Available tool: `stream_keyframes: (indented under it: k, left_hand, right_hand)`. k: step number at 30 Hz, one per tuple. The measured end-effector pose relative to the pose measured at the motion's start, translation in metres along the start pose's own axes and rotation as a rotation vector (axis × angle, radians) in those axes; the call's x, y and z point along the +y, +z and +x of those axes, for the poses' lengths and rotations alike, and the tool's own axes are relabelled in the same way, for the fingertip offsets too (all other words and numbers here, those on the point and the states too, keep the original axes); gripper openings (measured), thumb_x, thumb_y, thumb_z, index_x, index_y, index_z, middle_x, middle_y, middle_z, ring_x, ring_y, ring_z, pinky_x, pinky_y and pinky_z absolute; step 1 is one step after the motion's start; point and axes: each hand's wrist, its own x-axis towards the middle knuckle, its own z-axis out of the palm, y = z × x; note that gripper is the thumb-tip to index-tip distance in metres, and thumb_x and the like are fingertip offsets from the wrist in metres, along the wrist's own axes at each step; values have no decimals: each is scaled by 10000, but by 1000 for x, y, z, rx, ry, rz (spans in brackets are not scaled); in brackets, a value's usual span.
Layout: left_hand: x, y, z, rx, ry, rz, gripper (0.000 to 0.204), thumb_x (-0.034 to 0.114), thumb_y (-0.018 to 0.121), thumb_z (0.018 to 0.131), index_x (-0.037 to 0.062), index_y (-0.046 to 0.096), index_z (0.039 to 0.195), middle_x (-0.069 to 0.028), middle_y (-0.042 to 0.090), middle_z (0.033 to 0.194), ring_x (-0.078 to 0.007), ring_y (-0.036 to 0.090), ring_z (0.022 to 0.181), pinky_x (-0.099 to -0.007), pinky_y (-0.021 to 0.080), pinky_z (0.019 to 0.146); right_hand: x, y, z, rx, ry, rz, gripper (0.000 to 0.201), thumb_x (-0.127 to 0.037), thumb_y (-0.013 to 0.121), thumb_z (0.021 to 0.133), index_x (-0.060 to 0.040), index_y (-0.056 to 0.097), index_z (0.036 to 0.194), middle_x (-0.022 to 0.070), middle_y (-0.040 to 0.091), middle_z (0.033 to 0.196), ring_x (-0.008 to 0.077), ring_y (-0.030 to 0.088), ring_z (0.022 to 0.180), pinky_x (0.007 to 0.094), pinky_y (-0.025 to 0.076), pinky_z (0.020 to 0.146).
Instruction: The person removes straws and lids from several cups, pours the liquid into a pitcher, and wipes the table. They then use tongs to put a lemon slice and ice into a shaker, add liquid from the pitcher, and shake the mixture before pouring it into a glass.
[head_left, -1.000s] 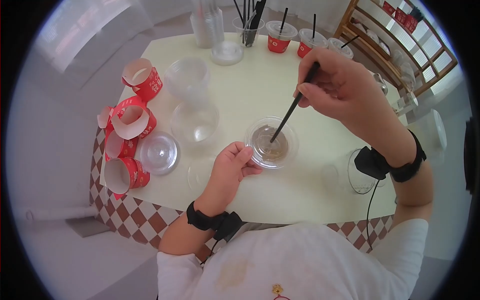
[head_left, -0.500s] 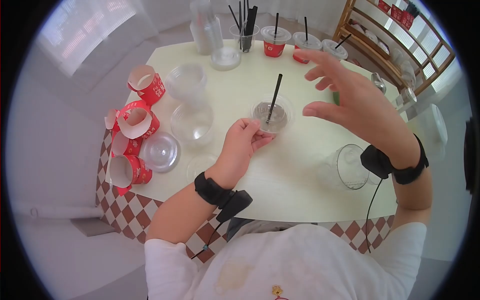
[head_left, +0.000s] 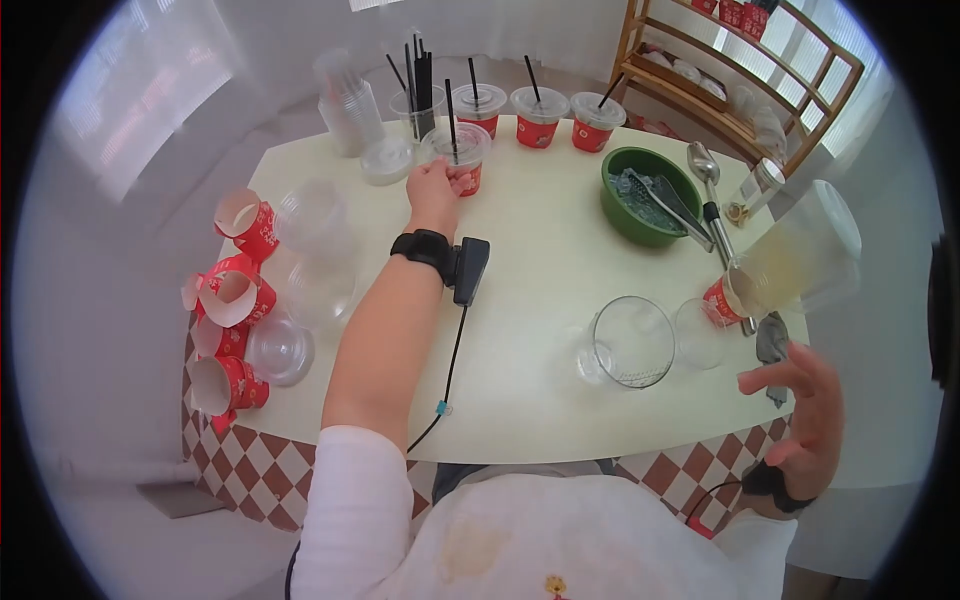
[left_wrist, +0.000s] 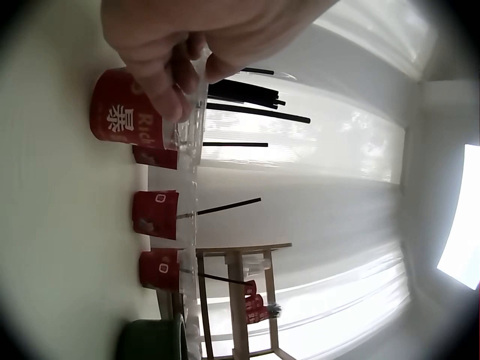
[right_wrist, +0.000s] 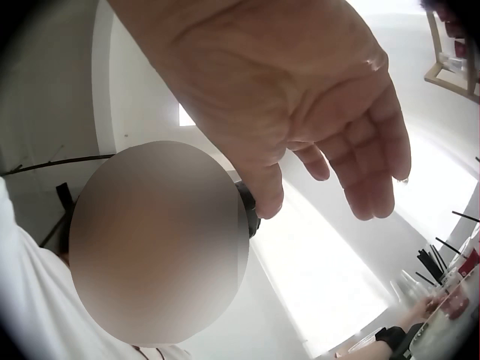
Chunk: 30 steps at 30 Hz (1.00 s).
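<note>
Far back on the table, my left hand point(head_left: 436, 195) grips a clear lidded drink cup point(head_left: 468, 180) with a red sleeve and a black straw point(head_left: 451, 115) upright through its lid. In the left wrist view, the fingers and thumb hold this cup point(left_wrist: 120, 112) by its upper part near the lid, and the sleeve stands at the table surface. Out at the table's right edge, my right hand point(head_left: 808, 405) holds nothing, its fingers apart and loosely bent. The right wrist view shows that hand point(right_wrist: 330, 112) in the air, palm and fingers visible.
Three similar strawed cups point(head_left: 537, 120) stand beside the held cup, near a straw holder point(head_left: 415, 105) and stacked clear cups point(head_left: 348, 105). Red sleeves point(head_left: 245, 290) and clear bowls lie left. A green bowl point(head_left: 645, 235) with tongs, a glass jar point(head_left: 633, 345) and a pitcher point(head_left: 810, 255) stand right.
My right hand let go of the straw and drew back to the right edge. My left hand carried the cup from the table's middle to the back, beside the other cups.
</note>
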Motion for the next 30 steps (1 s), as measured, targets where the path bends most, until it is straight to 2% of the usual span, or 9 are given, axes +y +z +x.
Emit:
stream_keyframes:
  k: [4, 7, 14, 16, 18, 22, 24, 28, 30]
  left_hand:
    - [-5, 4, 18, 24, 13, -1, 193, 132, 454, 918, -59, 481, 904, -120, 556, 811, -162, 577, 670, -240, 513, 567]
    - [-5, 8, 18, 36, 51, 40, 195, 141, 435, 926, -45, 481, 963, -109, 542, 824, -168, 561, 723, -253, 519, 657]
    - [-7, 4, 26, 40, 106, 98, 253, 207, 459, 932, -44, 466, 966, -114, 524, 867, -183, 549, 747, -277, 510, 685]
    - [-9, 4, 23, 97, 49, -33, 244, 213, 464, 930, -28, 475, 967, -112, 521, 881, -184, 540, 779, -298, 495, 737]
    - [-5, 0, 12, 84, -18, -81, 187, 203, 482, 922, 18, 457, 933, -77, 534, 879, -142, 541, 736, -259, 484, 664]
    - [31, 1, -81, -194, -129, -179, 146, 195, 512, 907, 56, 483, 943, -39, 541, 887, -134, 522, 806, -272, 453, 763]
    - [55, 2, -149, -271, -76, -132, 119, 178, 496, 915, 60, 501, 929, -54, 533, 858, -149, 529, 814, -277, 458, 774]
    - [45, -61, -215, -496, 224, 256, 102, 109, 475, 900, 52, 508, 823, -38, 542, 740, -106, 509, 720, -241, 415, 700]
    - [33, -83, -237, -435, 191, 491, 117, 99, 484, 893, 36, 510, 798, -31, 539, 712, -88, 493, 698, -217, 394, 680]
  right_hand:
    - [36, 1, -35, 21, 140, 127, 794, -434, 735, 681, 46, 424, 1232, 165, 621, 960, 239, 606, 879, 350, 438, 832]
    - [58, 7, -50, 50, 225, 209, 733, -415, 709, 720, 38, 434, 1227, 168, 621, 958, 233, 605, 865, 344, 454, 809]
    - [84, 22, -56, 111, 206, 307, 678, -404, 662, 761, 38, 436, 1222, 165, 620, 957, 224, 600, 853, 332, 465, 800]
    - [83, 21, -55, 127, 205, 309, 664, -394, 657, 764, 39, 442, 1219, 162, 620, 960, 219, 599, 854, 332, 465, 794]
    - [84, 15, -56, 178, 210, 305, 637, -378, 651, 773, 36, 451, 1213, 155, 621, 958, 208, 599, 846, 320, 465, 778]
    - [90, -5, -54, 301, 209, 277, 537, -320, 636, 803, 21, 484, 1190, 131, 629, 944, 162, 592, 802, 271, 458, 723]
    - [93, -21, -49, 353, 208, 223, 481, -285, 628, 819, 13, 501, 1174, 114, 631, 930, 139, 584, 776, 249, 450, 700]
    - [85, -50, -8, 373, 194, 64, 375, -228, 597, 852, 10, 530, 1134, 71, 620, 884, 107, 555, 744, 239, 441, 681]
    - [86, -51, 33, 288, 168, 14, 344, -217, 578, 865, -1, 534, 1128, 43, 606, 869, 103, 546, 751, 244, 443, 677]
